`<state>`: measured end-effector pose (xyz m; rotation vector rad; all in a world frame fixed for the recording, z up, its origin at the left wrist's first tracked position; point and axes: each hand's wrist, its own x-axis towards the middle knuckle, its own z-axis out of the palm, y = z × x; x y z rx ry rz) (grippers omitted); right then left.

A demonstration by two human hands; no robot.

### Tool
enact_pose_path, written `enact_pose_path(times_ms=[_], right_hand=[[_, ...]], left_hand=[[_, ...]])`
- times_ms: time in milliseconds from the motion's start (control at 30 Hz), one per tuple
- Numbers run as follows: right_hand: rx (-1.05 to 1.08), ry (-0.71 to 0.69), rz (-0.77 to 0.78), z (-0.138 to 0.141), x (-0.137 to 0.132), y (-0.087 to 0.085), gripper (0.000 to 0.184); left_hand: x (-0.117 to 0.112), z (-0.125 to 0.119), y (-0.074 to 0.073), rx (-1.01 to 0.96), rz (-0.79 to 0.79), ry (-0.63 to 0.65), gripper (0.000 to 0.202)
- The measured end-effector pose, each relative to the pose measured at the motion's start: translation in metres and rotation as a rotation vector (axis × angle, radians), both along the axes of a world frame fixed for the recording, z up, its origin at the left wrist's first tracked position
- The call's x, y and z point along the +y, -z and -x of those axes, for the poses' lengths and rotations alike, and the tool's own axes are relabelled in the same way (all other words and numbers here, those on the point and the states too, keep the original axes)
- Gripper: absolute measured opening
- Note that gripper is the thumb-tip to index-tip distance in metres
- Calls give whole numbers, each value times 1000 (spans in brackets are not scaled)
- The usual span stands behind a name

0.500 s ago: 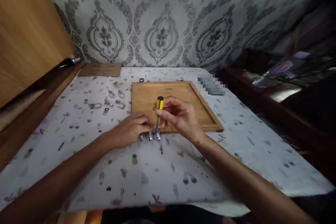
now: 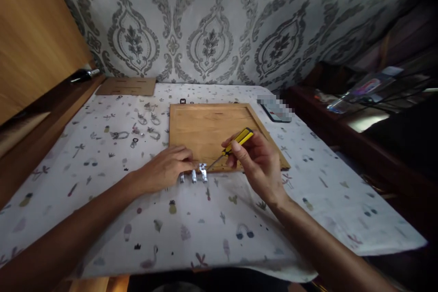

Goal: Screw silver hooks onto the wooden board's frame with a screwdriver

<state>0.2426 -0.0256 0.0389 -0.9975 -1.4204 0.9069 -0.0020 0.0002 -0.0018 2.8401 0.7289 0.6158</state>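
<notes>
My right hand grips a screwdriver by its yellow and black handle. The thin shaft slants down left, its tip close beside a shiny metal hook at the front edge of a framed wooden board. Whether the tip touches it, I cannot tell. Two more metal hooks stand in a row to the left along that edge. My left hand lies over the board's front left corner, fingers curled and closed beside the hooks. What its fingertips hold is hidden.
Several small metal fittings lie loose left of the board. A brown cardboard piece lies at the back left, a phone at the back right. A patterned white cloth covers the table, and a wooden panel rises at left.
The screwdriver was upright over the right-hand hook; it now tilts, its handle shifted right with my right hand. The left hand keeps its place. The view has shifted slightly.
</notes>
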Motion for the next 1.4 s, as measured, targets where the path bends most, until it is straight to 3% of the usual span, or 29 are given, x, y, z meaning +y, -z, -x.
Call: enact_pose_path(times_ms=[267,733,1033,1400], right_hand=[[-82,15,-110,4,-5,8,34],[-85,-20,-100,8,-6,18,24],[-240,-50,-97,9,-3,10,32],[-294,-83,-93,14,2,4,43]], left_hand=[[-1,0,-2,8,-2,-6,32],[-1,-1,-5,23,-8,1,29],[-2,-2,-5,5,-18,2,22],[1,0,2,-35,55,-1,33]])
